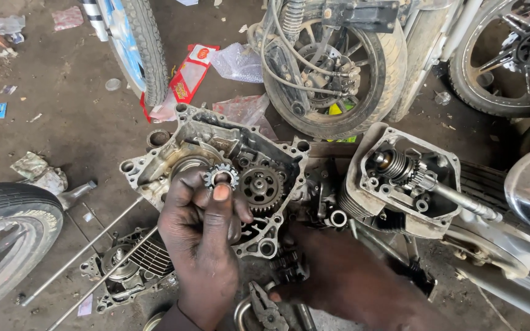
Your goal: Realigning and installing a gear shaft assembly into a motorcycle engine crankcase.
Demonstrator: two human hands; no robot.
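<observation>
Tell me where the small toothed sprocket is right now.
In the head view, the small sprocket is pinched in the left hand, raised over the open engine case, just left of the larger gear.

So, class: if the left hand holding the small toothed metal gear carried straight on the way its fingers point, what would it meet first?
Probably the open grey aluminium engine crankcase directly beyond the small toothed gear that the left hand pinches, near the round opening beside the larger dark gear. Depth is unclear from this single view.

Soft, even daylight, sharp at centre; shadows are faint, the lower-right foreground is dark, edges bend slightly.
</observation>
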